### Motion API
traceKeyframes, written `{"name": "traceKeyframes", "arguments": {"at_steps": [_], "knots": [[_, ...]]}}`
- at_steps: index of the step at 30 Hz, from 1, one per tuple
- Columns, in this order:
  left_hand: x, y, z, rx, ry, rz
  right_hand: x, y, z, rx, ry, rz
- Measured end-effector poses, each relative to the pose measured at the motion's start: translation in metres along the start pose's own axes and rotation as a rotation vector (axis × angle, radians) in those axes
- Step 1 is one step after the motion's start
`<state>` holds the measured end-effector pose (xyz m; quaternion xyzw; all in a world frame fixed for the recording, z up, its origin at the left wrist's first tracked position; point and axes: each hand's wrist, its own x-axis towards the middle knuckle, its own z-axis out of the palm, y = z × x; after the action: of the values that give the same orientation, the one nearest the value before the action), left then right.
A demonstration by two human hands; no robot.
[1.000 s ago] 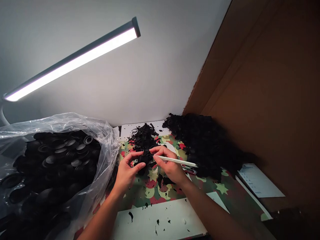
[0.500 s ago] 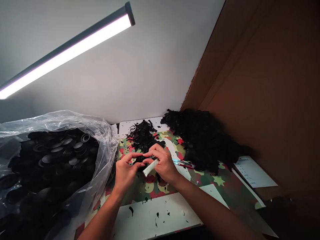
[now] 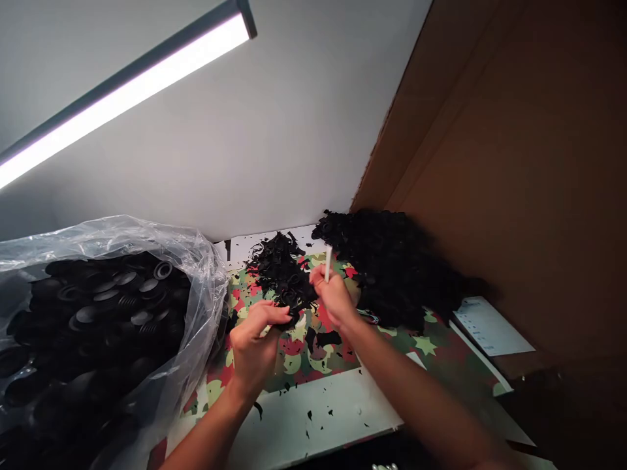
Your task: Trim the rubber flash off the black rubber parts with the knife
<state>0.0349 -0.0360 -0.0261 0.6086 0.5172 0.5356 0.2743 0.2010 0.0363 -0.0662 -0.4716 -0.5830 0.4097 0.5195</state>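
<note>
The left hand point(image 3: 255, 343) sits just below the middle of the view, its fingers curled and its thumb and forefinger pinching a small black rubber part point(image 3: 289, 318) at its fingertips. At two o'clock from it, close by, the right hand point(image 3: 336, 297) is closed in a fist around a thin white stick point(image 3: 328, 262), which points up toward twelve o'clock out of the top of the fist. The black part lies between the two hands, above the patterned mat point(image 3: 304, 349) in red, green and cream.

At nine o'clock from the hands stands a clear plastic bag point(image 3: 196, 274), open at the top and filled with round black rubber caps point(image 3: 122, 307) piled one over another. At twelve o'clock, just beyond the hands, lies a small heap of black scraps point(image 3: 279, 264) on the mat. At two o'clock a larger black pile point(image 3: 396, 267) rests against a brown cardboard wall point(image 3: 514, 163); its pieces are too dark to tell apart. A white board point(image 3: 313, 418) with black crumbs lies at six o'clock. A white sheet of paper point(image 3: 490, 326) lies at three o'clock. A lit lamp bar point(image 3: 127, 88) hangs at ten o'clock overhead.
</note>
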Motion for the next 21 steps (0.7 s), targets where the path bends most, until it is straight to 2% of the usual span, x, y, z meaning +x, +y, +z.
{"name": "traceKeyframes", "arguments": {"at_steps": [2, 4, 6, 8, 13, 17, 21], "knots": [[0.000, 0.000, -0.002, -0.046, -0.010, -0.063, 0.007, 0.006, -0.009, 0.002, 0.004, 0.021], [0.004, -0.003, -0.004, -0.047, -0.045, -0.198, 0.008, 0.007, -0.013, -0.001, -0.030, 0.037], [0.009, -0.007, -0.007, -0.035, -0.083, -0.303, 0.002, 0.002, -0.011, 0.007, -0.099, 0.034], [0.014, -0.011, -0.009, -0.026, -0.100, -0.348, -0.007, -0.007, -0.007, 0.016, -0.147, -0.025], [0.014, -0.013, -0.009, -0.002, -0.104, -0.333, -0.023, -0.025, 0.002, -0.059, -0.175, -0.287], [0.010, -0.012, -0.005, 0.061, -0.130, -0.268, -0.033, -0.030, 0.010, -0.230, -0.137, -0.436], [0.012, -0.016, -0.005, 0.112, -0.069, -0.256, -0.051, -0.035, 0.020, -0.392, -0.186, -0.607]]}}
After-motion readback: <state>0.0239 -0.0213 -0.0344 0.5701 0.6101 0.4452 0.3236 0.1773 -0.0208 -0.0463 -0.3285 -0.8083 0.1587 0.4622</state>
